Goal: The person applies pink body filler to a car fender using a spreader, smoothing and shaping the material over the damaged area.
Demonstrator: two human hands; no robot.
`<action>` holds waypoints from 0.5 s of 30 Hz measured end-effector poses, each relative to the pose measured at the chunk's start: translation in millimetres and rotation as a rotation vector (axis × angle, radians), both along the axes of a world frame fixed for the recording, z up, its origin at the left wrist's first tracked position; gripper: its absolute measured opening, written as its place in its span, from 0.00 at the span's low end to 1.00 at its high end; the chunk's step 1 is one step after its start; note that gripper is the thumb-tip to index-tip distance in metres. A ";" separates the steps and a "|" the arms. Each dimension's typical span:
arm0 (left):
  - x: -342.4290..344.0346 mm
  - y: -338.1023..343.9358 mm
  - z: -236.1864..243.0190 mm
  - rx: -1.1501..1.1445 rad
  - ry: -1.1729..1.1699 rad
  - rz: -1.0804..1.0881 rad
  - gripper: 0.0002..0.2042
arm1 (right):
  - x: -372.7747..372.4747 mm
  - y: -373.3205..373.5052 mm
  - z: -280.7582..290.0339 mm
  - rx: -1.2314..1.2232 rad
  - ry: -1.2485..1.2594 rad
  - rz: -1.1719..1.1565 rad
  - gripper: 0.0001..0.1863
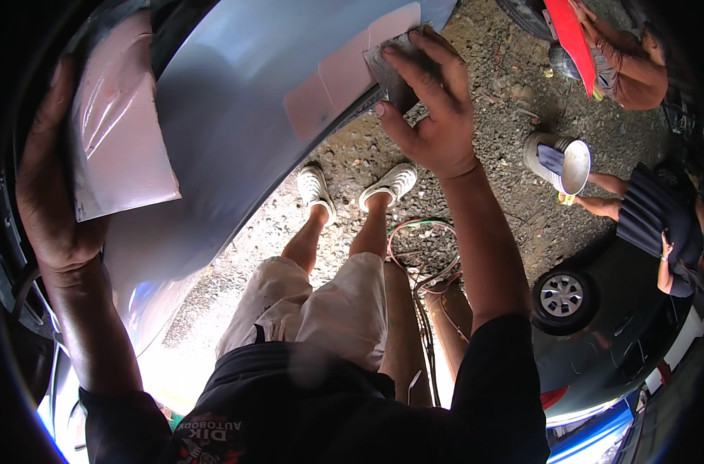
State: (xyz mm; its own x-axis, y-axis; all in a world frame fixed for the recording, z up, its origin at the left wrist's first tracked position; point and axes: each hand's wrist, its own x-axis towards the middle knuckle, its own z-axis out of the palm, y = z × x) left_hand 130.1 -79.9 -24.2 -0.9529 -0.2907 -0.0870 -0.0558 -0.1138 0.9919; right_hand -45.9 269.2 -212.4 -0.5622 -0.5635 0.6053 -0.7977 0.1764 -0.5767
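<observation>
My left hand (62, 193) grips a flat rectangular board coated with pink paste (124, 147), held at the left over a grey car body panel (220, 147). My right hand (437, 124) holds a thin dark spreader (386, 73) against the panel's upper right edge, its fingers pressed on the spreader's face. Beside and partly under the spreader, overlapping patches of pink filler (313, 100) run along that edge.
Gravel ground lies below my feet, with coiled hoses (425, 224) and two cylinders (402, 325). A bucket (576, 166) stands right. One person (638, 77) handles a red panel (568, 39); another (653, 201) stands near a dark car (615, 340).
</observation>
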 end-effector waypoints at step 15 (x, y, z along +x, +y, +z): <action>-26.5 32.0 12.8 0.402 -0.324 -0.017 0.24 | 61.8 57.3 16.4 0.055 -0.246 -0.045 0.30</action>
